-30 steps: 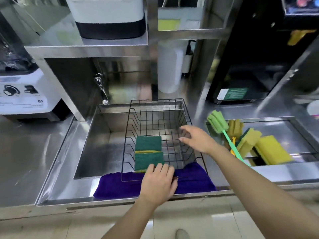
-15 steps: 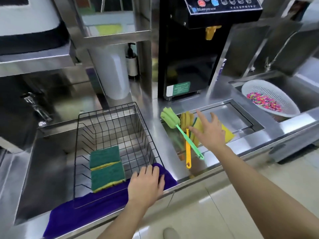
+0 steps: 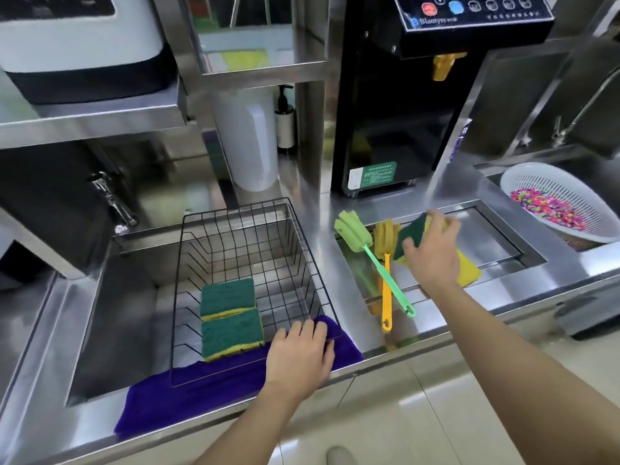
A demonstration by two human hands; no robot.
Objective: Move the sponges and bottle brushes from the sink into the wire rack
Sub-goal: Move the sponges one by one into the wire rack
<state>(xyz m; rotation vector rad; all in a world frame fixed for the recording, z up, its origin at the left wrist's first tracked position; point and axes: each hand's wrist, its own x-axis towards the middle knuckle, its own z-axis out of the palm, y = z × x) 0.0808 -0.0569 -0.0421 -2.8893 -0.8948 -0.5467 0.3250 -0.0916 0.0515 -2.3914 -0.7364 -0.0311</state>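
A black wire rack [image 3: 248, 250] sits in the left basin with two green-and-yellow sponges [image 3: 229, 318] lying flat in it. My left hand [image 3: 300, 355] rests on the rack's front rim. In the small sink [image 3: 510, 236] to the right, my right hand [image 3: 432, 253] grips a green-and-yellow sponge [image 3: 411, 234], lifted on edge. Another yellow sponge [image 3: 469, 271] lies under that hand. A green bottle brush [image 3: 362, 241] and a yellow bottle brush [image 3: 385, 263] lean over the sink's front edge.
A purple cloth [image 3: 188, 391] lies under the rack's front. A black dispenser machine [image 3: 396, 105] stands behind the small sink. At the far right is a white colander [image 3: 550, 193] with colourful bits. A tap [image 3: 112, 199] juts out behind the left basin.
My right hand moved from the rack to the small sink and closed on a sponge, lifting it. My left hand stayed on the rack's rim. The view swung right.
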